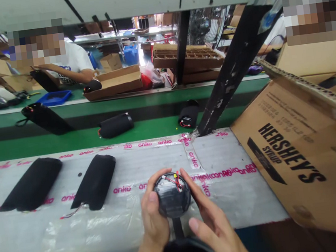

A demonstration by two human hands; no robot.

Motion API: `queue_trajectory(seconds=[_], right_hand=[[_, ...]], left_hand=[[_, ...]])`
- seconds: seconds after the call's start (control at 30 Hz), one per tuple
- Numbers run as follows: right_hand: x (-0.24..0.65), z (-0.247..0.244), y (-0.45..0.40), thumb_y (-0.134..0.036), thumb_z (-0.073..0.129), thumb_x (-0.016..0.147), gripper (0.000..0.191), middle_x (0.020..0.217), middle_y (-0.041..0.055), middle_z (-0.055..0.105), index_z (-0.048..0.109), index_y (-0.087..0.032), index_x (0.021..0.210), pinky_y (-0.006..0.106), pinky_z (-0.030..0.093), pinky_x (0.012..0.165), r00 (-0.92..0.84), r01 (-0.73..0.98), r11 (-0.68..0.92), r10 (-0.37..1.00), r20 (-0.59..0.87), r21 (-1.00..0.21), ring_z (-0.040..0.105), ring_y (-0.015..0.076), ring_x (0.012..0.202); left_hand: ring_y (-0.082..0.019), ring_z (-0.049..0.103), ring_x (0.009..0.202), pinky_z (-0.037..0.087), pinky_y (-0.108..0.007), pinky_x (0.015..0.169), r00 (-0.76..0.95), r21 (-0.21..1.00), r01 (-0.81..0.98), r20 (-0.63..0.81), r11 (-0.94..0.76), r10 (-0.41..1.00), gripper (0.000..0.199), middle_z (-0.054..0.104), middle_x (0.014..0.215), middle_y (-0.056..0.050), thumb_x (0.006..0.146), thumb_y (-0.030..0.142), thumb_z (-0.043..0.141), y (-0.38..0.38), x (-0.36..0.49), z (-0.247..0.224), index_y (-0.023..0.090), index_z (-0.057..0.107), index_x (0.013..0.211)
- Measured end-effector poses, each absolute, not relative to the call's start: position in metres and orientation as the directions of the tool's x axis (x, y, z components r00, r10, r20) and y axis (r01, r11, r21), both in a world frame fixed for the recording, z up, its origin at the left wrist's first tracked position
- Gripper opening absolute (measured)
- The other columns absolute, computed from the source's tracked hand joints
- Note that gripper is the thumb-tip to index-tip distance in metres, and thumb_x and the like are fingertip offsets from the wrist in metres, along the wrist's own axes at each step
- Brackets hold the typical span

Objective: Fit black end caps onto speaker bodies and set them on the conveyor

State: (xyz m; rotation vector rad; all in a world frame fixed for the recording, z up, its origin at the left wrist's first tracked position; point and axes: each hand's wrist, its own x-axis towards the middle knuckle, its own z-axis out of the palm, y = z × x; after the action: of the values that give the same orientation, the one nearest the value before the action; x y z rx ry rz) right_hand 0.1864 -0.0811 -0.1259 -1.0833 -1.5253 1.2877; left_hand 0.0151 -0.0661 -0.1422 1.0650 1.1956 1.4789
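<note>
The black cylinder (173, 197) is between my two hands, its round open end facing up at my camera, with red wires (178, 182) and a small yellow plug (175, 175) near the far rim. My left hand (153, 209) curls around its left side, thumb pressed near the rim. My right hand (213, 222) lies along the right side with its fingers stretched forward and together, the thumb spread away from them. A dark strap (177, 228) hangs from the near side, between my hands. Both are above the plastic-covered table (131, 224). Left of my left hand I see two black fabric tubes (97, 181) lying flat. Beyond my hands, three more dark tubes (115, 125) rest on a green surface (149, 124). Right of my right hand leans a cardboard box (304, 191).
</note>
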Motion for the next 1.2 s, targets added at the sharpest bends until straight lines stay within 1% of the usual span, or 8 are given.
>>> queue_trajectory(seconds=[0.13,0.37,0.6,0.77,0.87,0.93,1.07,1.2], right_hand=[[0.206,-0.137,-0.063,-0.026,0.087,0.091,0.086,0.171,0.0078,0.051,0.047,-0.036,0.166,0.061,0.036,0.133,-0.345,0.203,0.235,0.926,0.155,-0.951,0.047,0.0351,0.159],[0.203,-0.141,-0.035,-0.043,0.105,0.068,0.076,0.138,0.0120,0.079,0.076,-0.031,0.137,0.054,0.061,0.113,-0.244,0.146,0.369,0.913,0.328,-0.918,0.074,0.0365,0.131],[0.206,-0.182,-0.028,-0.036,0.106,0.062,0.102,0.153,0.0118,0.069,0.062,-0.042,0.153,0.056,0.062,0.110,-0.345,0.135,0.280,0.912,0.220,-0.950,0.069,0.0421,0.138],[0.174,-0.206,0.003,-0.038,0.102,0.064,0.050,0.098,0.0097,0.086,0.083,-0.036,0.110,0.049,0.071,0.077,-0.331,0.199,0.252,0.927,0.178,-0.947,0.084,0.0413,0.099],[0.153,-0.192,0.033,-0.046,0.102,0.063,0.046,0.079,0.0042,0.082,0.081,-0.030,0.101,0.047,0.071,0.073,-0.397,0.168,0.308,0.891,0.221,-0.937,0.084,0.0356,0.086],[0.138,-0.174,0.064,-0.051,0.102,0.063,0.058,0.087,0.0047,0.083,0.079,-0.024,0.108,0.047,0.071,0.080,-0.421,0.154,0.339,0.872,0.249,-0.928,0.083,0.0331,0.089],[0.095,-0.140,0.158,-0.042,0.084,0.096,0.040,0.116,0.0082,0.079,0.072,-0.016,0.124,0.048,0.066,0.093,-0.368,0.183,0.368,0.886,0.284,-0.912,0.079,0.0254,0.102],[0.059,-0.117,0.240,-0.039,0.072,0.106,0.037,0.135,0.0091,0.070,0.068,-0.017,0.135,0.048,0.063,0.100,-0.233,0.224,0.368,0.919,0.318,-0.902,0.073,0.0283,0.116]], left_hand=[[-0.032,0.074,0.115,0.056,-0.042,0.103,-0.165,0.993,-0.078,0.080,-0.094,0.983,0.059,0.077,0.134,-0.011,0.110,0.061,0.037,-0.067,0.013,-0.139,0.021,0.071,0.137],[-0.032,0.073,0.118,0.054,-0.043,0.108,-0.066,0.994,0.025,0.105,-0.103,0.992,0.059,0.078,0.129,-0.010,0.111,0.062,0.034,-0.061,0.004,-0.133,0.024,0.071,0.136],[-0.035,0.047,0.159,0.037,-0.058,0.132,0.256,0.980,0.183,0.026,-0.075,0.966,0.060,0.050,0.171,-0.007,0.112,0.056,0.042,-0.063,-0.040,-0.111,0.032,0.046,0.167],[-0.032,0.039,0.164,0.031,-0.052,0.136,0.167,0.676,0.688,0.203,-0.262,0.965,0.072,0.039,0.178,-0.010,0.107,0.049,0.059,0.031,-0.119,-0.062,0.028,0.035,0.172],[-0.041,0.027,0.167,0.020,-0.057,0.138,0.027,0.490,0.864,0.179,-0.113,0.983,0.101,0.034,0.178,-0.021,0.084,0.046,0.088,0.118,-0.183,-0.044,0.017,0.039,0.168],[-0.050,0.036,0.160,0.027,-0.070,0.130,-0.051,0.478,0.878,0.108,-0.007,0.993,0.097,0.046,0.168,-0.027,0.079,0.048,0.093,0.161,-0.220,-0.045,0.012,0.051,0.159],[-0.029,0.072,0.119,0.060,-0.054,0.103,-0.110,0.485,0.868,-0.011,0.101,0.994,0.041,0.071,0.136,-0.012,0.104,0.043,0.071,0.187,-0.263,-0.069,0.017,0.067,0.135],[-0.027,0.073,0.106,0.061,-0.048,0.099,-0.106,0.504,0.862,0.085,0.049,0.991,0.053,0.073,0.121,-0.011,0.090,0.050,0.083,0.177,-0.267,-0.077,0.015,0.068,0.128]])
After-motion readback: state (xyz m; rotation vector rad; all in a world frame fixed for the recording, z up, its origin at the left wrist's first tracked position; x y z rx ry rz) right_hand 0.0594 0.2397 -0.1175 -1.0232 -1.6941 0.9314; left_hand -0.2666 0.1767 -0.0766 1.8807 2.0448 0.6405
